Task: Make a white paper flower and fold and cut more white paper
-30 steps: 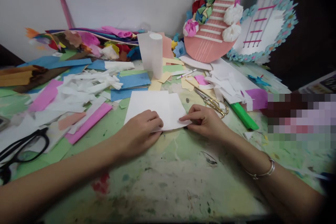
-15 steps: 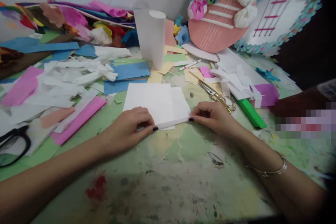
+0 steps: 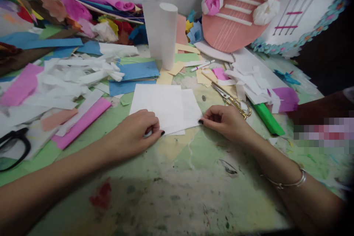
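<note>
White sheets of paper (image 3: 168, 107) lie overlapping on the table in front of me. My left hand (image 3: 139, 129) rests at their near left edge, fingers curled and thumb along the edge, closed on the paper. At the near right corner my right hand (image 3: 228, 122) pinches the paper between thumb and fingers. The near edge between the hands looks almost flat. Gold-handled scissors (image 3: 235, 104) lie just beyond my right hand. Behind the sheets stands an upright white paper roll (image 3: 169, 38).
White paper strips (image 3: 80, 73) and coloured scraps spread over the left side, with a black scissors handle (image 3: 26, 145) and a pink paper strip (image 3: 85, 123). A green roll (image 3: 268, 118) lies at right, near another person's arm (image 3: 326, 105). Decorated guitar-shaped crafts (image 3: 229, 31) lean at the back.
The near edge of the paper, raised in a narrow roll before, now lies flatter. Both hands have stayed at the edge with little movement; the view has shifted slightly.
</note>
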